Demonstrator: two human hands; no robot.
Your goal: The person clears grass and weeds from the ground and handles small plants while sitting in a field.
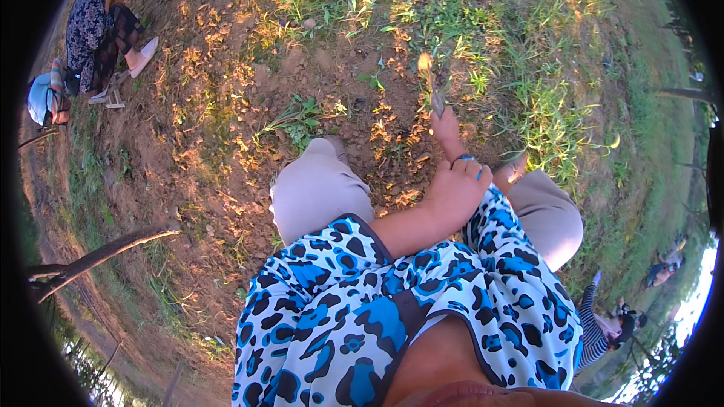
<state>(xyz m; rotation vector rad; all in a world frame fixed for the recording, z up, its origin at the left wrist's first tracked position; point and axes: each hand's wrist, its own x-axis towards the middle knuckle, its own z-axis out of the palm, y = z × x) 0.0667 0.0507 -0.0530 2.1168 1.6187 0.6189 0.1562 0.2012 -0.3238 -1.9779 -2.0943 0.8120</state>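
My right hand [446, 125] is closed around the handle of a small metal hand tool [437, 99], whose far end catches the sunlight; its exact kind is unclear. The tool points away from me over soil and weeds. Across my body, my left hand [459, 183] rests around my right forearm at the sleeve's edge, near a blue band on the wrist. Pulled weeds [298, 120] lie on the soil beyond my left knee. Green grass [543, 124] grows to the right of the tool.
A person [90, 34] sits on a low stool [115, 95] at the upper left, beside a light blue bag [41, 99]. A tree branch [113, 249] juts in at the left. Another person in striped sleeves [594, 330] is at the lower right, with others farther off.
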